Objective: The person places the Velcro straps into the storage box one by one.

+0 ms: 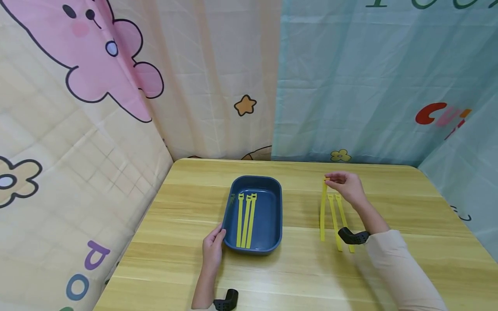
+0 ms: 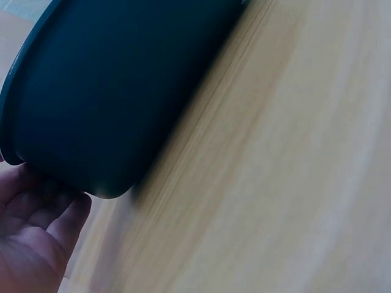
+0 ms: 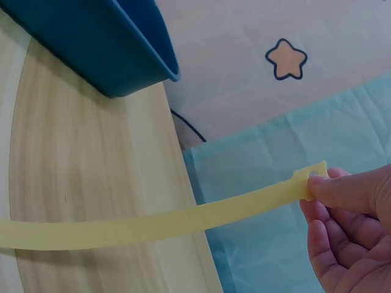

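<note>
My right hand pinches a yellow hook-and-loop cable tie by its slotted head. The strap hangs down towards the table in the head view and stretches leftward from thumb and fingers in the right wrist view. Two more yellow ties lie on the table beside and below this hand. At the lower left corner of a dark blue tray, my left hand holds the side wall, with its fingers under the rim in the left wrist view. Inside the tray, three yellow ties lie side by side, heads towards the back.
The wooden table carries the tray left of centre and the loose ties on the right. Printed curtains hang behind the table's far edge and along its sides. Each wrist wears a black device.
</note>
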Available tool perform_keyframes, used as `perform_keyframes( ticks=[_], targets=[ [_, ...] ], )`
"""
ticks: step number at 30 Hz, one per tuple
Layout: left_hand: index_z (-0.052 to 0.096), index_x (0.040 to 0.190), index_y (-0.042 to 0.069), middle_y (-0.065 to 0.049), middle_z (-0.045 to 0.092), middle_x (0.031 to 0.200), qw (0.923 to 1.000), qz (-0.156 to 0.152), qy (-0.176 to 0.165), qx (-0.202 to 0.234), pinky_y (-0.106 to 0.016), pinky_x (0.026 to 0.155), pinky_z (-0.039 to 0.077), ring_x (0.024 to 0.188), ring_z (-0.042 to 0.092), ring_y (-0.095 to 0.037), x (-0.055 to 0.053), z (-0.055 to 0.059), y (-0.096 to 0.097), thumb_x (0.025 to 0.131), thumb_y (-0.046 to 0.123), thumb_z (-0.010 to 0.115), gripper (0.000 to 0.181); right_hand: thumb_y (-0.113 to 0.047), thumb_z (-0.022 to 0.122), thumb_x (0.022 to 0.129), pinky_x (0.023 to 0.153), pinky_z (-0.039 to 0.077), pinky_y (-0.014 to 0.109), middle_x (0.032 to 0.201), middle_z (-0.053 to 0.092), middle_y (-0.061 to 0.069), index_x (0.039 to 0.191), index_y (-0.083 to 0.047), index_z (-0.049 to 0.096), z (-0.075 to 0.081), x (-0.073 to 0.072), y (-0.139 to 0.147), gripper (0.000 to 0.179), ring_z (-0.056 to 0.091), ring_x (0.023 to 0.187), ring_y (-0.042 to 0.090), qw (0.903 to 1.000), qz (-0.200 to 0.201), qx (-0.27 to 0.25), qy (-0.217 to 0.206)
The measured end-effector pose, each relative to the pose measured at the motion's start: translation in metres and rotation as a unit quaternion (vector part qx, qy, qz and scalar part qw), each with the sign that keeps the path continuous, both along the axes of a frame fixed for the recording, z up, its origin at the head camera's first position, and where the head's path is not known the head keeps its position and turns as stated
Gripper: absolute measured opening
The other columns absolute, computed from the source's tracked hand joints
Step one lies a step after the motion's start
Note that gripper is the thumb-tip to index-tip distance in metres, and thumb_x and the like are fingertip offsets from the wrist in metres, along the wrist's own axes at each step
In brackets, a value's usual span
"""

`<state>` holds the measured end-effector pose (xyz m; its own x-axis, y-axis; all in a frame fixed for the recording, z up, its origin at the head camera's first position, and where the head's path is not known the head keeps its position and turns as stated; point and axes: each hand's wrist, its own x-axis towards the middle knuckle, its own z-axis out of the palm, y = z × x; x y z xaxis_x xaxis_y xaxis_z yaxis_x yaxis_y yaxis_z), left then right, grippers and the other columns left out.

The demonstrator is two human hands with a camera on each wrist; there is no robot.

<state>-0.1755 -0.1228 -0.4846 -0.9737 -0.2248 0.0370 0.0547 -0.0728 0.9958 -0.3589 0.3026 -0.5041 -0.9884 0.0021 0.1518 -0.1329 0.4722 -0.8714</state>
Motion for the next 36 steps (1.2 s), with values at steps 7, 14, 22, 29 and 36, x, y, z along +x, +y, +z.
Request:
perform_keyframes(
  ticks=[7,14,22,29,36],
  targets=[
    [0.046,0.114,-0.01,-0.019,0.046,0.117,1.0,-0.004,0.003,0.002,-0.022,0.089,0.033,0.111,0.038,-0.021,0.002,0.001,0.0,0.085,0.006,0.046,0.032,-0.043,0.063,0.068,0.057,0.048,0.023,0.086,0.061,-0.009,0.094,-0.03,0.061,-0.027,-0.018,0.011,0.029,0.056,0.074,0.008,0.9963,-0.031,0.038,0.071],
    [0.045,0.114,-0.01,-0.02,0.045,0.118,0.9999,-0.008,0.003,0.008,-0.021,0.09,0.032,0.112,0.037,-0.02,0.002,0.003,0.001,0.086,0.006,0.044,0.032,-0.042,0.063,0.068,0.057,0.048,0.024,0.086,0.06,-0.011,0.095,-0.033,0.061,-0.03,-0.02,0.016,0.028,0.056,0.073,0.007,0.9931,-0.025,0.061,0.097],
    [0.045,0.115,-0.01,-0.02,0.044,0.118,0.9999,-0.01,0.003,0.002,-0.022,0.09,0.032,0.112,0.037,-0.021,0.002,0.004,0.001,0.087,0.005,0.043,0.032,-0.038,0.062,0.071,0.058,0.048,0.022,0.09,0.061,-0.006,0.099,-0.027,0.061,-0.017,-0.013,0.013,0.03,0.057,0.077,0.01,0.9956,0.001,0.052,0.077],
    [0.045,0.115,-0.01,-0.019,0.045,0.118,0.9999,-0.009,0.002,0.007,-0.021,0.09,0.032,0.112,0.037,-0.02,0.003,0.005,0.001,0.086,0.007,0.044,0.033,-0.013,0.062,0.075,0.059,0.048,0.025,0.094,0.061,0.007,0.103,-0.007,0.06,0.062,0.039,-0.018,0.029,0.057,0.079,0.017,0.9915,0.09,-0.075,0.055],
    [0.046,0.114,-0.01,-0.019,0.045,0.117,0.9999,-0.008,0.003,0.014,-0.018,0.088,0.034,0.111,0.038,-0.02,0.003,0.004,0.001,0.086,0.005,0.044,0.032,-0.021,0.061,0.076,0.063,0.048,0.024,0.089,0.061,0.009,0.097,-0.005,0.061,0.148,0.098,-0.074,0.026,0.057,0.075,0.013,0.9978,0.023,0.017,0.06]
  ],
)
